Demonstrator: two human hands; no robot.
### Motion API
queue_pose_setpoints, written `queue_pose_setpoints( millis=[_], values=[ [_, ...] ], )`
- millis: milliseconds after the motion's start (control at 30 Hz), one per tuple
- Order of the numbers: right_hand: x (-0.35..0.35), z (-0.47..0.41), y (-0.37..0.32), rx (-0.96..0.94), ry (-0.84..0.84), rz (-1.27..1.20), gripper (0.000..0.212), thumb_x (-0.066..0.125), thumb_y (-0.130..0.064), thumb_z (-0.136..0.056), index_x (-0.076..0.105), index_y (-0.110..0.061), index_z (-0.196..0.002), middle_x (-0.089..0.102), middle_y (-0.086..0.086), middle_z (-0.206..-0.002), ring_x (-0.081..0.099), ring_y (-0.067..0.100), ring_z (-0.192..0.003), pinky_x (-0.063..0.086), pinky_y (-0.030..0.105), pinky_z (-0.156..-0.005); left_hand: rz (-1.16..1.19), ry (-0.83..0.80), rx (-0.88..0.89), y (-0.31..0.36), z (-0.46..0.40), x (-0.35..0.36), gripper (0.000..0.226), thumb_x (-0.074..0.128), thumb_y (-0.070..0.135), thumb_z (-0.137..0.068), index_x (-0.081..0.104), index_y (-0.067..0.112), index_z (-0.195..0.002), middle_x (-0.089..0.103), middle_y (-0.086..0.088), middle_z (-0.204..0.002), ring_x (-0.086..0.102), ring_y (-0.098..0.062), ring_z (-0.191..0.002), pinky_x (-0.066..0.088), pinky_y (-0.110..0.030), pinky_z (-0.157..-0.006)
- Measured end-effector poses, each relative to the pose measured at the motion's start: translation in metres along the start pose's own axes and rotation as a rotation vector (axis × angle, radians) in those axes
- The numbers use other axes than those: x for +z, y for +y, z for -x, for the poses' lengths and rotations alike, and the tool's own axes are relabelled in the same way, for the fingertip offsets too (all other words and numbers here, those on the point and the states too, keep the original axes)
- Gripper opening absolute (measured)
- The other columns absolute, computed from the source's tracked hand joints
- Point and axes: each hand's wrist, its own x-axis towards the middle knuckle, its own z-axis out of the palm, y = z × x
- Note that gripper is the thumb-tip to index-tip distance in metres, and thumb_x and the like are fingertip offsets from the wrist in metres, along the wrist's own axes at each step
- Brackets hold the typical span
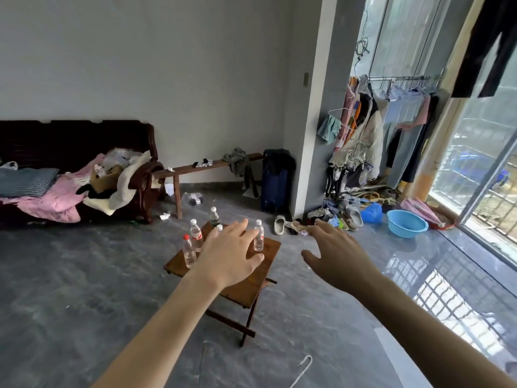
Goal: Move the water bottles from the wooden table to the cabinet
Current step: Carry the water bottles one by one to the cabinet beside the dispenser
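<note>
Five clear plastic water bottles stand upright on a small dark-brown wooden folding desk [253, 289] in the middle of a grey, glossy tiled floor [84, 289]. From the left, a bottle with a red cap [189, 252] is at the desk's near left edge, just behind it a taller bottle with a white cap and red label [196, 233], then a green-labelled bottle with a white cap [214, 217] at the far corner; a fourth bottle [219, 227] shows only its white cap above the left hand's fingers, and a white-capped bottle with a red label [259, 236] stands toward the right side. The left hand [229, 259] stretches over the desk with fingers straight and spread, holding nothing, its fingertips near the right-side bottle. The right hand [338, 259] reaches out beside the desk on the right, fingers likewise extended and loose, gripping nothing; both hands are apart from each other. At the left wall, a dark wooden sofa [84, 141] is heaped with pink and cream fabric. A narrow wooden bench [207, 167] runs along the white wall, with a dark blue suitcase [275, 180] beside it. Farther right, a rack of hanging clothes [391, 121] stands by tall windows, with shoes and a light-blue plastic basin [405, 224] on the floor.
</note>
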Motion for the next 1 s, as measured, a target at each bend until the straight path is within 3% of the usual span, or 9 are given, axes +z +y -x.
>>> queue_pose_setpoints(
  millis=[167, 433, 800, 1000],
  values=[
    [0.014, -0.054, 0.003, 0.001, 0.01, 0.015, 0.057, 0.053, -0.05, -0.092, 0.045, -0.022, -0.141, 0.046, -0.002, -0.148, 0.048, 0.021, -0.132, 0.037, 0.037, -0.11, 0.006, -0.02, 0.016, -0.024, -0.058, 0.012, 0.066, 0.041, 0.059, -0.101, 0.023, 0.034, -0.159, 0.012, 0.001, -0.172, 0.011, -0.018, -0.158, 0.01, -0.051, -0.125],
    [0.042, -0.121, 0.017, 0.042, -0.046, -0.008, 0.063, 0.051, -0.052, -0.092, 0.038, -0.024, -0.148, 0.035, -0.001, -0.158, 0.042, 0.022, -0.139, 0.036, 0.04, -0.111, 0.029, -0.066, 0.011, -0.055, -0.118, 0.034, 0.066, 0.042, 0.058, -0.101, 0.022, 0.033, -0.16, 0.009, 0.001, -0.172, 0.009, -0.019, -0.158, 0.011, -0.052, -0.125],
    [0.058, -0.23, 0.077, -0.004, -0.047, -0.012, 0.049, 0.053, -0.045, -0.091, 0.052, -0.018, -0.133, 0.054, 0.001, -0.136, 0.055, 0.024, -0.118, 0.045, 0.039, -0.097, 0.014, -0.126, -0.021, -0.057, -0.228, 0.061, 0.065, 0.043, 0.056, -0.102, 0.023, 0.032, -0.159, 0.008, 0.001, -0.172, 0.008, -0.02, -0.159, 0.012, -0.051, -0.125],
    [0.061, -0.307, 0.136, -0.045, -0.034, -0.056, 0.042, 0.049, -0.047, -0.092, 0.053, -0.025, -0.127, 0.056, -0.004, -0.126, 0.056, 0.02, -0.112, 0.045, 0.036, -0.087, 0.008, -0.155, -0.077, -0.047, -0.309, 0.073, 0.065, 0.042, 0.057, -0.102, 0.025, 0.031, -0.159, 0.008, 0.002, -0.172, 0.01, -0.02, -0.158, 0.013, -0.05, -0.125]
  ],
)
